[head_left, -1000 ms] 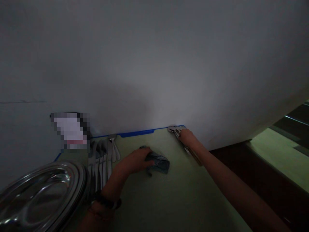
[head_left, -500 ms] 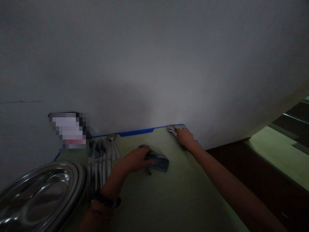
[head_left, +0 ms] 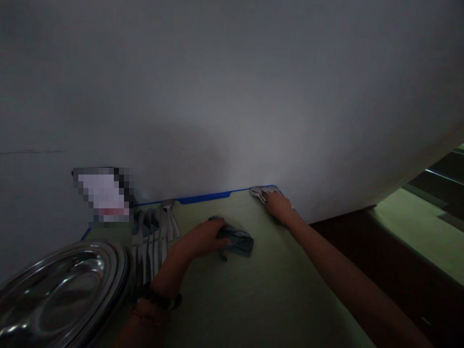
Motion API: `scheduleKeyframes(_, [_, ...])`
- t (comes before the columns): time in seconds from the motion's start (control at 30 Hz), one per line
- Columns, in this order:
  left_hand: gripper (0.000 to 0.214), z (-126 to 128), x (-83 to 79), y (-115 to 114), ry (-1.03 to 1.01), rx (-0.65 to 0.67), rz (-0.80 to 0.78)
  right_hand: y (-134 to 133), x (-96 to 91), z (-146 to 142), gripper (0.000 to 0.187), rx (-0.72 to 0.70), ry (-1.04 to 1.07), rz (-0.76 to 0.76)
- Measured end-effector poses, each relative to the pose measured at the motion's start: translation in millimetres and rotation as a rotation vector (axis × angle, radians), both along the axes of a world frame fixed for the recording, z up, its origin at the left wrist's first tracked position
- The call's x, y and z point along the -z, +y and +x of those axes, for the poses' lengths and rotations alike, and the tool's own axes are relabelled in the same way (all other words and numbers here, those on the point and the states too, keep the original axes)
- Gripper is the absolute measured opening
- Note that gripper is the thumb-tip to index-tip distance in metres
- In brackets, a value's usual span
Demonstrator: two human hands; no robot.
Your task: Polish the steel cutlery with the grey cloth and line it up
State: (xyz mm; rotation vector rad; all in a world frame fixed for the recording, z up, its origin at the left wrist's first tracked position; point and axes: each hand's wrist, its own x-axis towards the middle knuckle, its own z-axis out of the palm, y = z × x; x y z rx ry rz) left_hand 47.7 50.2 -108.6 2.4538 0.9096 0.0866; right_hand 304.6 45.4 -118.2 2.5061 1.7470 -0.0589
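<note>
My left hand [head_left: 206,238] is closed on a crumpled dark grey cloth [head_left: 239,241], which rests against the pale green tabletop [head_left: 232,295]. At the table's far right corner, my right hand [head_left: 278,207] has its fingers closed around several spoons [head_left: 257,192]. Their bowls point to the left, and the handles are mostly hidden beneath the hand. To the left of my left wrist lie several knives [head_left: 147,251] side by side, partly covered by my forearm. A couple of loose spoons [head_left: 171,220] lie at the right end of that row.
Stacked oval metal divided trays [head_left: 68,295] fill the near left. A device with a blurred screen [head_left: 103,193] leans on the white wall [head_left: 232,96] behind the table. Blue edging [head_left: 203,197] runs along the table's back. Another pale green surface [head_left: 424,227] appears at right, past a dark floor [head_left: 362,256].
</note>
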Motion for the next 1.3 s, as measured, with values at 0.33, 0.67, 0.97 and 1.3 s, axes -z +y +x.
scheduleKeyframes(0.33, [0.041,0.9,-1.2,0.2,0.01,0.021,0.005,0.7,-3.6,-0.1,0.032,-0.005,0.016,-0.02])
scheduleKeyframes(0.67, [0.042,-0.2,0.7,1.2,0.036,0.016,0.014,-4.5,-3.4,-7.2,0.042,-0.049,0.0,0.018])
scheduleKeyframes(0.97, [0.045,1.7,-1.0,0.7,0.082,0.008,0.024,-1.2,1.8,-7.8,0.038,-0.063,-0.007,0.046])
scheduleKeyframes(1.3, [0.045,1.2,-2.1,-0.1,0.102,0.011,0.025,-22.1,8.3,-4.1,0.05,-0.051,0.037,0.143])
